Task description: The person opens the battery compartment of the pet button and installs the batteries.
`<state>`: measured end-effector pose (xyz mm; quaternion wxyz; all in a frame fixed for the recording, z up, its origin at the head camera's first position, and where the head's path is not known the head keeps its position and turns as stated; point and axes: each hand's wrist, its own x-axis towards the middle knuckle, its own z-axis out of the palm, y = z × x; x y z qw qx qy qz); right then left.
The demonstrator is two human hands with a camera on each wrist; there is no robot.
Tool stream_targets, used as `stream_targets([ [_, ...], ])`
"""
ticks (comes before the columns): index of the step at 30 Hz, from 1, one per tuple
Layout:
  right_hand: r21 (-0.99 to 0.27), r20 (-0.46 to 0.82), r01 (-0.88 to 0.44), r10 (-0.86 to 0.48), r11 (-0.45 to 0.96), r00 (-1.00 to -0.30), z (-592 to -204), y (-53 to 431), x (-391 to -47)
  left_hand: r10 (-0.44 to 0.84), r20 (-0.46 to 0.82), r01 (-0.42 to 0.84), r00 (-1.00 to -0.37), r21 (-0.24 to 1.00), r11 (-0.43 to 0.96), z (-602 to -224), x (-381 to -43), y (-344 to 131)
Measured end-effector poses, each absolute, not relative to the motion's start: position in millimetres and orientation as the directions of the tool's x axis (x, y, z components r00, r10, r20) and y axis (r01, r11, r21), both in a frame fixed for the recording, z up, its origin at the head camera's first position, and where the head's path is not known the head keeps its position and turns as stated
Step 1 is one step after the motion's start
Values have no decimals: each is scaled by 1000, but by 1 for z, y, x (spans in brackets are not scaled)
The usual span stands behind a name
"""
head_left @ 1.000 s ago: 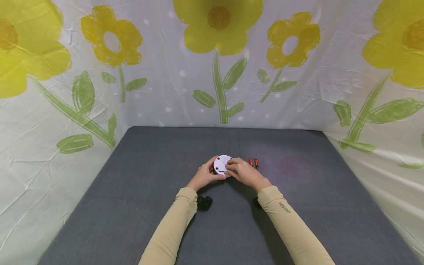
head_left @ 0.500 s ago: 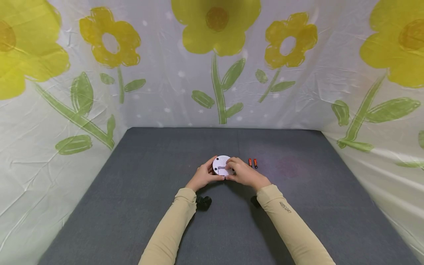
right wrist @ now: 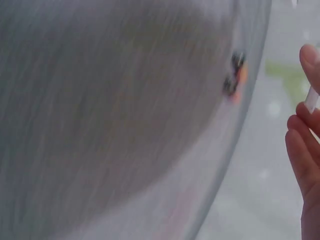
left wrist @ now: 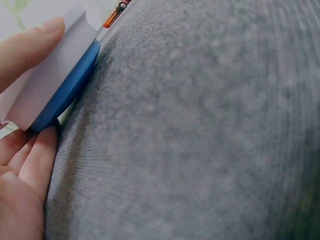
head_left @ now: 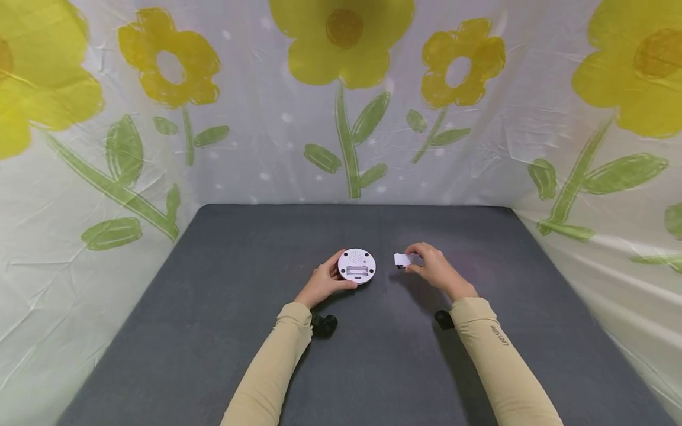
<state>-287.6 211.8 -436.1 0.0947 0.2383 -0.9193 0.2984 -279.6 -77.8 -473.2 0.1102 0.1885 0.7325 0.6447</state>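
My left hand (head_left: 322, 284) grips a round white device (head_left: 356, 258) at its left side, thumb on the rim and fingers beneath. The device's face shows speaker holes, small dark feet and an uncovered battery compartment (head_left: 357, 271) with nothing in it. In the left wrist view its other side (left wrist: 67, 87) is blue. Off to the right, my right hand (head_left: 436, 269) pinches a small white battery cover (head_left: 402, 260) between thumb and fingers, apart from the device. Orange-and-black batteries (right wrist: 236, 80) lie on the table, mostly hidden below the cover in the head view.
The dark grey cloth-covered table (head_left: 256, 248) reaches back to a white curtain (head_left: 256, 118) printed with yellow flowers. Black wrist cameras (head_left: 324, 325) hang under both forearms, close over the table.
The battery cover has come off the device, baring the compartment. My right hand has carried it right, over the batteries. The left hand keeps holding the device nearly in place.
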Motion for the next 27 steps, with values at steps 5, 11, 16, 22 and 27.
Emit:
stream_targets([
  [5, -502, 242, -383, -299, 776, -923, -439, 255, -288, 414, 73, 133, -907, 984, 118, -469, -278, -81],
  [11, -470, 174, -300, -246, 830, -954, -445, 287, -290, 411, 70, 139, -909, 981, 139, -475, -284, -82],
  [16, -449, 109, -249, -223, 858, -969, -450, 298, -290, 388, 62, 124, -920, 983, 136, -494, -294, -80],
  [22, -457, 96, -211, -188, 864, -977, -455, 303, -288, 390, 84, 138, -917, 984, 114, -498, -293, -79],
  [27, -460, 68, -184, -171, 869, -983, -455, 304, -289, 369, 65, 132, -927, 978, 159, -500, -296, -77],
])
